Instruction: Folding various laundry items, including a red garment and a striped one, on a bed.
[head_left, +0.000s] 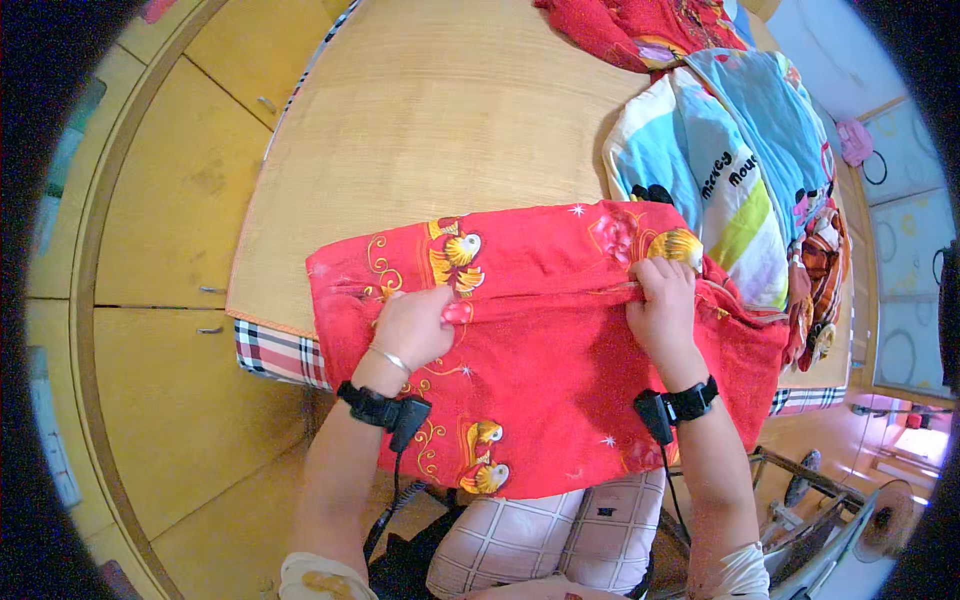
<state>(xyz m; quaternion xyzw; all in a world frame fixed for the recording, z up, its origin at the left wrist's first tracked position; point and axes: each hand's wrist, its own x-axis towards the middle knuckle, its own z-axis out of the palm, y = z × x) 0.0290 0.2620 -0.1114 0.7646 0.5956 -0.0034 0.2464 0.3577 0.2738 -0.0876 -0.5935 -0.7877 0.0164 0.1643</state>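
Observation:
A red printed fabric cover (540, 375) with fish and flower motifs hangs over the near edge of the bed and across my lap. My left hand (416, 326) is closed on the cover left of its middle, with a bunched bit of red cloth poking out by the thumb. Higher up on the right, my right hand (664, 307) pinches the cover along a seam. That seam (555, 291) runs crosswise between both hands; towards the right it looks like a zipper edge (750, 309). Fingertips of both hands are hidden by the cloth and knuckles.
A woven mat (450, 120) covers the bed. Right of the cover lies a crumpled blue and white blanket (742, 172) bearing writing, with another red cloth (645, 30) beyond it. Yellow cabinets (187, 195) line the left. A metal-framed object (810, 487) stands at lower right.

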